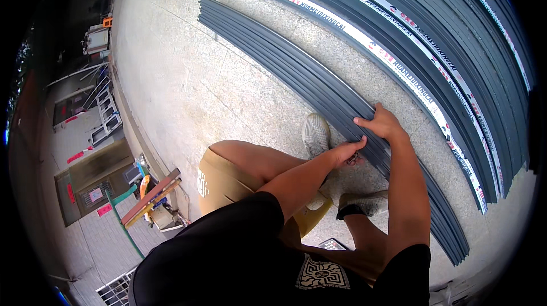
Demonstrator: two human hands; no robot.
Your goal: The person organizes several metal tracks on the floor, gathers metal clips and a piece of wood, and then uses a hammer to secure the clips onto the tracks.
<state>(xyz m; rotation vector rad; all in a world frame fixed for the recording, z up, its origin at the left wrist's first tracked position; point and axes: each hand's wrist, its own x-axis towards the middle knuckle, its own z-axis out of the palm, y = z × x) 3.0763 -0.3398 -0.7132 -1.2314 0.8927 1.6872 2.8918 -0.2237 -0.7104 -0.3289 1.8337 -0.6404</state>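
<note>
A long bundle of dark grey ribbed metal or plastic profiles (273,58) lies across the floor in front of me, running from upper left to lower right. My right hand (386,125) grips its far edge, with the thumb over the top strips. At the near edge, my left hand (348,152) holds the same bundle, its thumb on top and the other fingers curled at the side, partly hidden. The two hands are close together, near the bundle's middle.
Beyond the bundle lie large stacks of similar dark profiles (393,27), some with white printed film (364,41). My shoes (317,135) are beside the near edge. A phone (333,244) sits by my leg. Leftward, a folding ladder (105,113) and stacked boards (154,195) stand near a wall.
</note>
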